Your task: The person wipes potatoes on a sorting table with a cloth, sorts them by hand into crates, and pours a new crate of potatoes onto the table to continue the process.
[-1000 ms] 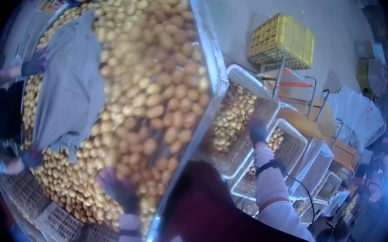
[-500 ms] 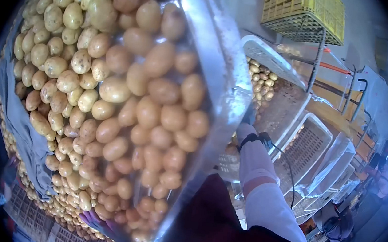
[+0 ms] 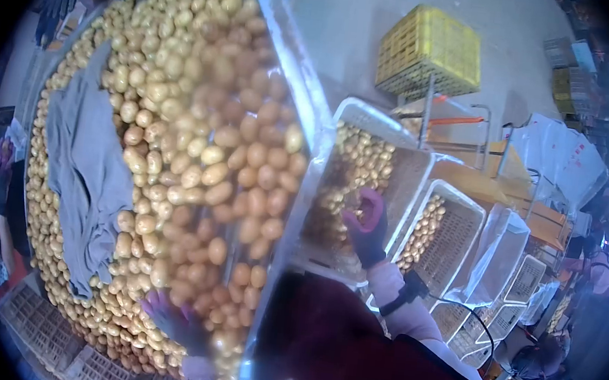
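Plainly, potatoes (image 3: 145, 225) crowd the desk (image 3: 313, 120), while the crate (image 3: 411, 179) beside its right edge is part-filled; the left hand (image 3: 174, 319) spreads over them, the right hand (image 3: 367, 230), apart, curls above the crate, grip unclear.

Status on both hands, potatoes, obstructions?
Left hand: fingers spread, at potato pile. Right hand: curled over white crate, grip unclear. Gray cloth covers part of pile.

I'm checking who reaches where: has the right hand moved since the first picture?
Yes: against the white crate beside the metal-edged potato bin, the right hand has gone from the crate's rim inward, toward the bin.
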`<state>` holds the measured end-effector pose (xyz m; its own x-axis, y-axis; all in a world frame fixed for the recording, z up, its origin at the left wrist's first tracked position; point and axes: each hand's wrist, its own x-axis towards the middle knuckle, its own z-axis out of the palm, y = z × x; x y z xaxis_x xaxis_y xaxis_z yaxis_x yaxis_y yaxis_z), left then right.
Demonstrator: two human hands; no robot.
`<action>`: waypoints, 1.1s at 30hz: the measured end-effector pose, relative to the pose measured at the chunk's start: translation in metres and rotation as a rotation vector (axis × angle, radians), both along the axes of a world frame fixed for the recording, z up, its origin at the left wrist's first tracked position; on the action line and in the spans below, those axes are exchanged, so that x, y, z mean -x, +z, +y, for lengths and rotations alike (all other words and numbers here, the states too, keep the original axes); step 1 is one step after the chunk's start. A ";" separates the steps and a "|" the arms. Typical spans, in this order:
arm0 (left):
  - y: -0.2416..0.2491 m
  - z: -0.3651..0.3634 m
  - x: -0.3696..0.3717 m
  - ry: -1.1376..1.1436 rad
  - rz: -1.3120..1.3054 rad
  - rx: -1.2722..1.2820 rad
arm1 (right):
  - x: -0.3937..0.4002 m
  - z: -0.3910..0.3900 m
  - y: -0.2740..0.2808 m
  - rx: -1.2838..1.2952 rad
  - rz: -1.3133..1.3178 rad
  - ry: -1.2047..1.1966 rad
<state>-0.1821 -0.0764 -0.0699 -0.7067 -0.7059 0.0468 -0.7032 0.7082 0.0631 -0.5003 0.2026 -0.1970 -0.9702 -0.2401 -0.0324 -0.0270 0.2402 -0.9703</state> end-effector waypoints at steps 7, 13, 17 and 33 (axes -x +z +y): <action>0.009 0.007 -0.001 0.003 0.109 0.069 | -0.014 -0.006 0.170 0.353 0.133 0.029; -0.008 0.001 -0.010 -0.009 0.146 0.193 | -0.044 0.022 0.228 0.639 -0.134 -0.156; -0.008 0.003 -0.014 -0.021 0.186 0.182 | -0.056 0.041 0.238 0.730 -0.264 -0.230; -0.010 0.004 -0.023 -0.011 0.419 0.141 | -0.036 0.276 -0.031 1.017 -0.695 -0.645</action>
